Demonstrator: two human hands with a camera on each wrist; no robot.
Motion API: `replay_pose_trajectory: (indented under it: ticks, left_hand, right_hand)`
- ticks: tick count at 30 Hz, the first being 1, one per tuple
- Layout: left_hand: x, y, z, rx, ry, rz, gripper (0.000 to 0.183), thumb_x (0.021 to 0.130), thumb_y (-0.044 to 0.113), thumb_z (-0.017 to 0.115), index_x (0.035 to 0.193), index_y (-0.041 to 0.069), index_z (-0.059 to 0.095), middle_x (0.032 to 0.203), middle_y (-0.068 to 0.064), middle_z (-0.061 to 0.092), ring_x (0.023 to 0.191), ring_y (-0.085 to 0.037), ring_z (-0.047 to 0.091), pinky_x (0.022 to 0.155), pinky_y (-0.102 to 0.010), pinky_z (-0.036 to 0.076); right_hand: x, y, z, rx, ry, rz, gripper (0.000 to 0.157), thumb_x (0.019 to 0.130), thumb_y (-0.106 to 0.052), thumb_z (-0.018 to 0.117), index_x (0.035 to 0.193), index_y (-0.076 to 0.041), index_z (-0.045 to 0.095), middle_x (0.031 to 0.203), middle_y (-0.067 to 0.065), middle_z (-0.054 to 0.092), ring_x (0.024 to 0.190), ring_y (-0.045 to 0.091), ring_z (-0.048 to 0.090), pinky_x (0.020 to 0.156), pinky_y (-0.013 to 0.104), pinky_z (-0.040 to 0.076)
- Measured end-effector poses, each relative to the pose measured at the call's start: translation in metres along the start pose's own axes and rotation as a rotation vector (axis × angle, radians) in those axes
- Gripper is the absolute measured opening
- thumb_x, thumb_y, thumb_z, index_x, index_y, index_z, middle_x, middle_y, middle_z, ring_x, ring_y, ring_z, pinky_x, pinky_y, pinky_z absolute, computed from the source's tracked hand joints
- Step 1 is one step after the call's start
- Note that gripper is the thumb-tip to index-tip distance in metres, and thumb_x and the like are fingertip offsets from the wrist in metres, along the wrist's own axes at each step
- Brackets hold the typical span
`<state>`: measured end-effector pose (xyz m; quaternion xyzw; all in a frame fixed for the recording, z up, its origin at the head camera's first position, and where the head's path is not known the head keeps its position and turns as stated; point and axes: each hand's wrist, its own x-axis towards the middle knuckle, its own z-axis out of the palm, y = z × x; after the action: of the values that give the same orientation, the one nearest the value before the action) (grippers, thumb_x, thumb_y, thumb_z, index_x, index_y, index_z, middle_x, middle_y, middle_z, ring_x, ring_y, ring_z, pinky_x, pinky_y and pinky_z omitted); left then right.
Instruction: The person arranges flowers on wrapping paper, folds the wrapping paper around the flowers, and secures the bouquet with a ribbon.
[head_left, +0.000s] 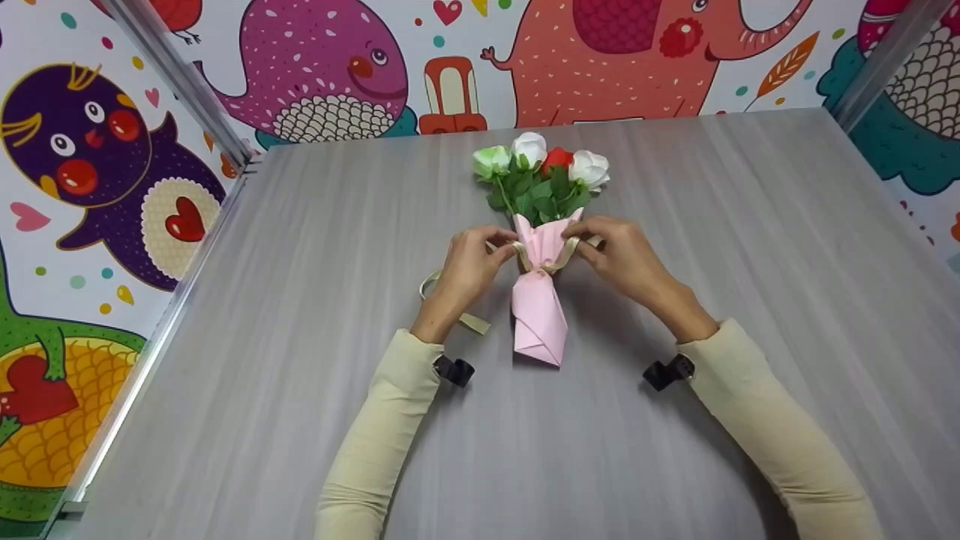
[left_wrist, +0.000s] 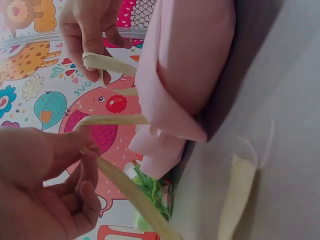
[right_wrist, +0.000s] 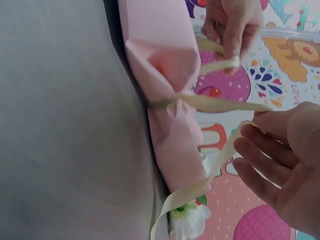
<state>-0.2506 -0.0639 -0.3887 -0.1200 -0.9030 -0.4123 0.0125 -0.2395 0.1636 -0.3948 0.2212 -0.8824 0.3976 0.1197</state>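
A bouquet wrapped in pink paper [head_left: 538, 315] lies on the table, its white, red and pale green roses [head_left: 531, 150] toward the far side. Cream ribbon [head_left: 553, 265] goes round the wrap's narrow waist, with a knot visible in the right wrist view. My left hand [head_left: 471, 262] pinches one length of ribbon [left_wrist: 112, 120] between thumb and fingertips, left of the wrap. On the other side my right hand [head_left: 626, 255] pinches the other length [right_wrist: 225, 104], which bends at the fingertips and trails toward the flowers. Both lengths are raised off the paper.
A loose ribbon tail [head_left: 474, 323] lies on the grey wood-grain table [head_left: 337, 300] beside the left wrist. Black wrist cameras [head_left: 454, 370] sit at both cuffs. Cartoon-printed panels [head_left: 322, 67] stand along the back and left edges.
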Motion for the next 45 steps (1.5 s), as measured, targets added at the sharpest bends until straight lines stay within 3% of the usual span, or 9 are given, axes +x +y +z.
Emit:
replay_pose_trajectory:
  ticks: [8, 15, 19, 23, 30, 34, 37, 40, 45]
  left_hand:
    - [-0.002, 0.001, 0.002, -0.017, -0.038, 0.031, 0.021, 0.096, 0.014, 0.067, 0.114, 0.007, 0.075, 0.103, -0.012, 0.075, 0.091, -0.026, 0.068, 0.077, -0.032, 0.053]
    - [-0.002, 0.0, 0.004, -0.064, -0.01, 0.084, 0.016, 0.094, 0.01, 0.069, 0.106, 0.005, 0.078, 0.098, -0.013, 0.076, 0.087, -0.026, 0.071, 0.072, -0.027, 0.052]
    - [-0.003, 0.0, 0.005, -0.056, 0.005, 0.077, 0.014, 0.09, 0.012, 0.073, 0.101, 0.007, 0.081, 0.093, -0.013, 0.069, 0.089, -0.025, 0.069, 0.069, -0.021, 0.049]
    - [0.0, 0.0, 0.005, -0.08, -0.004, 0.092, 0.015, 0.089, 0.012, 0.075, 0.101, 0.007, 0.081, 0.088, -0.014, 0.067, 0.083, -0.019, 0.062, 0.065, -0.017, 0.044]
    - [0.002, -0.006, -0.002, -0.166, -0.104, 0.028, 0.018, 0.096, 0.009, 0.066, 0.108, 0.003, 0.078, 0.088, -0.013, 0.074, 0.066, -0.007, 0.059, 0.059, -0.02, 0.048]
    - [0.003, -0.007, -0.005, -0.309, -0.202, -0.034, 0.022, 0.097, 0.006, 0.061, 0.111, -0.005, 0.074, 0.091, -0.018, 0.074, 0.07, -0.014, 0.069, 0.073, -0.036, 0.061]
    - [0.003, -0.007, -0.006, -0.391, -0.251, -0.072, 0.023, 0.095, 0.006, 0.063, 0.11, -0.007, 0.073, 0.097, -0.022, 0.075, 0.079, -0.021, 0.074, 0.084, -0.046, 0.061]
    - [0.002, -0.007, -0.007, -0.389, -0.269, -0.098, 0.023, 0.091, 0.011, 0.071, 0.107, -0.004, 0.076, 0.098, -0.02, 0.076, 0.079, -0.019, 0.074, 0.084, -0.044, 0.061]
    - [0.003, -0.01, -0.006, -0.341, -0.239, -0.108, 0.019, 0.09, 0.013, 0.073, 0.102, -0.003, 0.078, 0.094, -0.017, 0.078, 0.07, -0.01, 0.071, 0.071, -0.029, 0.061]
  right_hand:
    - [-0.001, -0.006, 0.007, 0.065, -0.034, 0.004, 0.021, 0.092, 0.006, 0.062, 0.111, 0.003, 0.072, 0.109, 0.019, 0.074, 0.091, 0.031, 0.072, 0.078, 0.042, 0.058]
    - [0.0, -0.006, 0.01, 0.161, -0.043, 0.092, 0.028, 0.094, 0.006, 0.057, 0.117, -0.001, 0.072, 0.113, 0.017, 0.074, 0.085, 0.028, 0.066, 0.07, 0.019, 0.049]
    - [0.004, -0.005, 0.011, 0.305, -0.088, 0.137, 0.041, 0.093, 0.008, 0.048, 0.128, -0.001, 0.066, 0.127, 0.018, 0.068, 0.102, 0.029, 0.065, 0.073, 0.015, 0.048]
    - [0.01, -0.006, 0.011, 0.433, -0.096, 0.189, 0.04, 0.096, 0.0, 0.053, 0.135, -0.002, 0.061, 0.136, 0.017, 0.063, 0.118, 0.027, 0.064, 0.083, 0.014, 0.052]
    - [0.033, -0.01, 0.021, 0.576, -0.024, 0.244, 0.039, 0.096, -0.012, 0.067, 0.132, 0.002, 0.061, 0.123, 0.016, 0.069, 0.095, 0.011, 0.071, 0.083, 0.02, 0.056]
    - [0.045, -0.016, 0.021, 0.584, 0.017, 0.242, 0.033, 0.094, -0.003, 0.067, 0.125, 0.006, 0.064, 0.113, 0.014, 0.071, 0.082, 0.01, 0.07, 0.081, 0.022, 0.058]
    - [0.053, -0.023, 0.02, 0.55, 0.019, 0.239, 0.028, 0.093, -0.001, 0.066, 0.121, 0.006, 0.066, 0.112, 0.017, 0.071, 0.085, 0.007, 0.069, 0.083, 0.02, 0.057]
    - [0.06, -0.03, 0.02, 0.518, 0.006, 0.24, 0.028, 0.093, -0.002, 0.067, 0.119, 0.006, 0.066, 0.114, 0.018, 0.07, 0.09, 0.004, 0.067, 0.084, 0.017, 0.055]
    - [0.072, -0.043, 0.021, 0.479, -0.025, 0.218, 0.032, 0.091, -0.005, 0.07, 0.121, 0.005, 0.066, 0.114, 0.016, 0.07, 0.09, 0.005, 0.066, 0.083, 0.016, 0.054]
